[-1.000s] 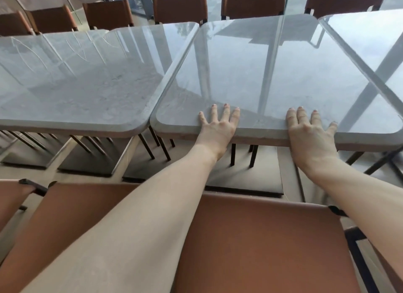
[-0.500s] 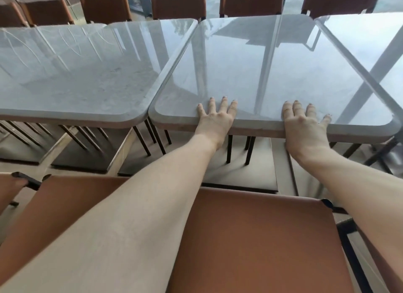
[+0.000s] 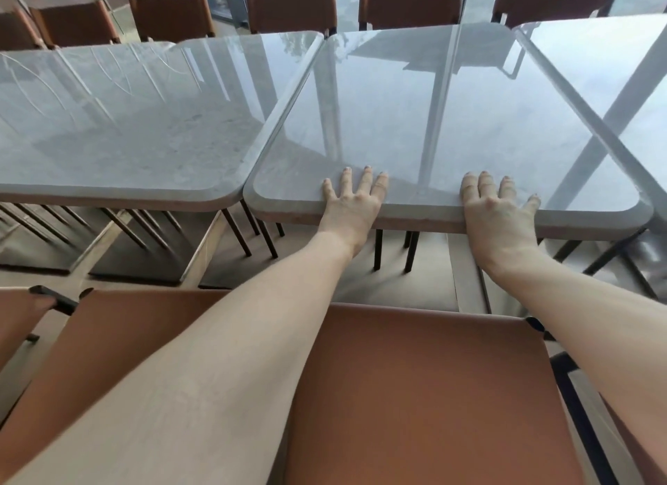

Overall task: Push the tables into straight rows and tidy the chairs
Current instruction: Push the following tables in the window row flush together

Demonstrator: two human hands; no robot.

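both grips are lying flat and open on the near edge of the middle desk (image 3: 451, 123): left hand (image 3: 352, 204) and right hand (image 3: 496, 210) with straight, spread fingers on its top, palms over the rim, clasping nothing. a brown chair (image 3: 415, 394) is sitting under the forearms. over the last second the desk has been sliding away from the chair, so the push is likely working. its near edge is still sitting closer than the left desk (image 3: 126, 130), which it is touching; the right desk (image 3: 613, 69) is lying just beside. more chairs (image 3: 288, 10) are lining the far side.
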